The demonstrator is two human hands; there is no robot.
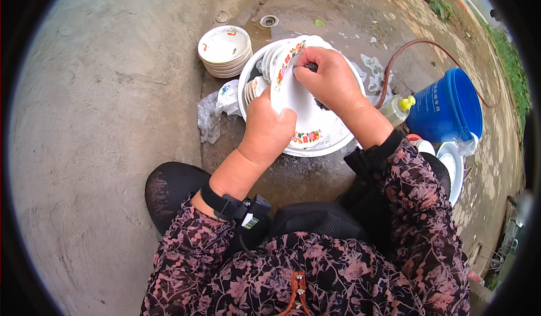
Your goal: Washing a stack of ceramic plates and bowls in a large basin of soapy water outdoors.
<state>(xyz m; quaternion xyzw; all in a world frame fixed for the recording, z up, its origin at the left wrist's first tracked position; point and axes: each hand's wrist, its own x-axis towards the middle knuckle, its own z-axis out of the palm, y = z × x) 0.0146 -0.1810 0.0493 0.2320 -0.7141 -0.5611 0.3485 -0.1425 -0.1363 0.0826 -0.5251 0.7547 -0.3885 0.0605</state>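
Note:
My left hand (270,126) grips the near left rim of a white floral plate (300,104), thumb on its inner face, and holds it tilted over a white basin (344,140). Against the plate's inner face, my right hand (327,77) holds a dark scouring pad (312,67), mostly hidden by the fingers. Several more white plates (270,60) stand on edge in the basin behind the held one. Smaller white dishes (253,88) lean at the basin's left side. The basin sits on the wet ground.
A stack of white bowls (226,47) stands left of the basin, near a crumpled plastic bag (209,117). To the right are a dish-soap bottle (395,111), a blue bucket (439,104), a brown hose (391,66) and another basin (456,189) holding dishes. A drain (269,21) lies beyond.

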